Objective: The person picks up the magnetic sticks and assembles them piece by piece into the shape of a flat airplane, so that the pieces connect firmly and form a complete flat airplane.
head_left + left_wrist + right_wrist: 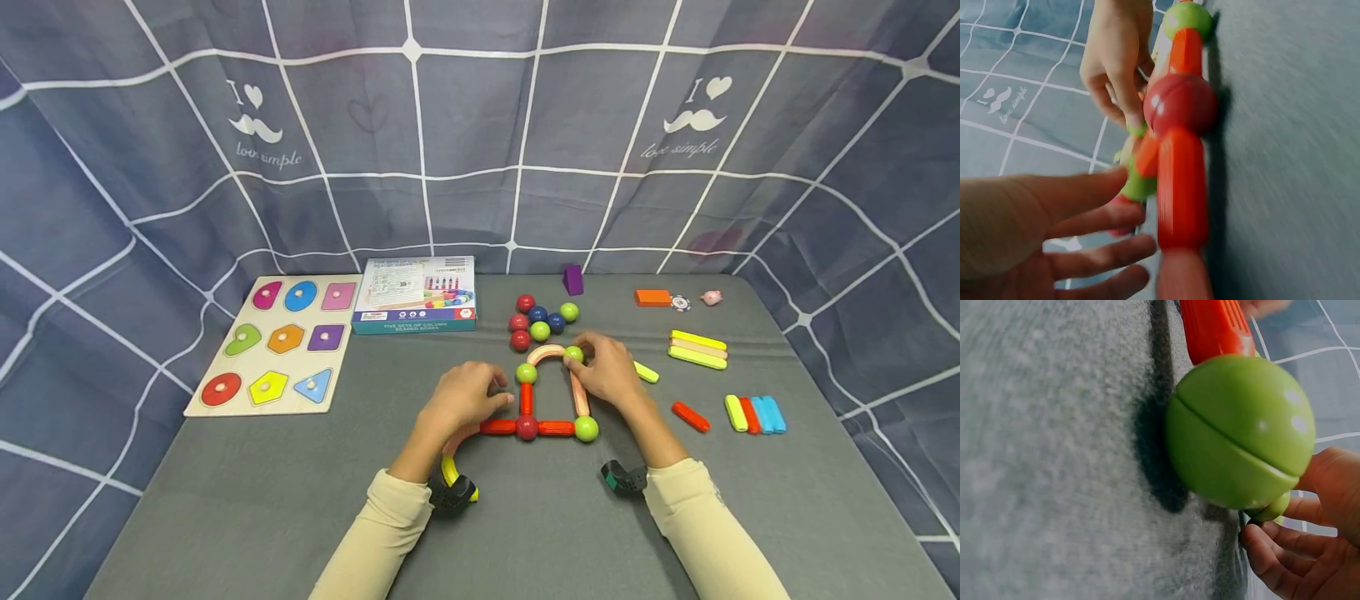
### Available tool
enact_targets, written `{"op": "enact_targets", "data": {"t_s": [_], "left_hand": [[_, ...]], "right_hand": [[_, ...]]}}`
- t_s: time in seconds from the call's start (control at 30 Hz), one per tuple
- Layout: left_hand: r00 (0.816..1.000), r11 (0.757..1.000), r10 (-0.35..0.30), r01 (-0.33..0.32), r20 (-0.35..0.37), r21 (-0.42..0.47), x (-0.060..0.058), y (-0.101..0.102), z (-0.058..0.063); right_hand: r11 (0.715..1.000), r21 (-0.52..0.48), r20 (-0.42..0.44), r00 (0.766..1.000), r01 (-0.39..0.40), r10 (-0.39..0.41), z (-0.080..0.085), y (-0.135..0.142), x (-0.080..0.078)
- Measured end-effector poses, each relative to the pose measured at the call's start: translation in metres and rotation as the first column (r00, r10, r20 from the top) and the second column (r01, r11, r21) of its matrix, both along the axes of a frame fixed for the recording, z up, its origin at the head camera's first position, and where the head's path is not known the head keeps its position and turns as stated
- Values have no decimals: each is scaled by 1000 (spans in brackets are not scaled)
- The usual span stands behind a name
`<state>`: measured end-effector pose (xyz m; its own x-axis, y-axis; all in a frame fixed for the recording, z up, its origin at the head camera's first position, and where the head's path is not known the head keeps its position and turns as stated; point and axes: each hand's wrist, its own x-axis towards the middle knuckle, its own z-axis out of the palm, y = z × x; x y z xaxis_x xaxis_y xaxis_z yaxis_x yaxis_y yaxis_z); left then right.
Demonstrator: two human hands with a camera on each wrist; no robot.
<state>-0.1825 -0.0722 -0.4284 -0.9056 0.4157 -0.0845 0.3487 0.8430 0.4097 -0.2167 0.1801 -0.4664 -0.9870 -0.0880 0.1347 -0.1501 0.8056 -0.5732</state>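
A closed frame of magnetic rods and balls lies on the table. My right hand (609,371) pinches the green ball (573,355) at its upper right corner, where a curved peach rod (546,353) meets a straight peach rod (579,395). My left hand (467,396) hovers beside the other upper green ball (527,372), its fingers extended and holding nothing. Along the bottom, red rods (557,428) join a red ball (527,427) and a green ball (1241,431). Partly hidden under the left wrist, a curved peach rod (459,437) and a curved yellow rod (449,471) continue leftward.
Loose red, blue and green balls (537,314) sit behind the frame. A shape puzzle board (247,333) and a boxed set (415,327) stand at left. Rods (697,350) lie at right, with a red one (691,417) nearer. A purple block (573,280) stands behind.
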Motion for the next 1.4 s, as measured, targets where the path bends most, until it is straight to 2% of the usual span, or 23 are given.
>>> {"op": "enact_targets", "data": {"t_s": [0.13,0.27,0.4,0.53,0.8,1.2,1.4], "left_hand": [[997,998,-57,58,58,-13,11,-17,-4],[995,998,-58,57,76,3,17,-29,-10],[996,998,-55,53,73,37,19,-36,-14],[999,997,-40,39,20,67,19,-38,-19],[997,995,-24,31,-76,90,17,-30,-25],[995,998,-9,16,-103,64,5,-4,-28],[996,998,19,-13,-92,68,0,6,-25]], "right_hand": [[1000,-21,-34,999,16,-17,3,10,7],[999,9,-85,996,42,-41,13,26,16],[996,71,-76,996,59,-53,23,46,27],[991,121,-40,998,59,-55,28,65,37],[982,158,-37,995,100,-96,21,91,49],[977,184,52,992,106,-117,2,96,38],[975,187,59,989,124,-137,1,98,37]]}}
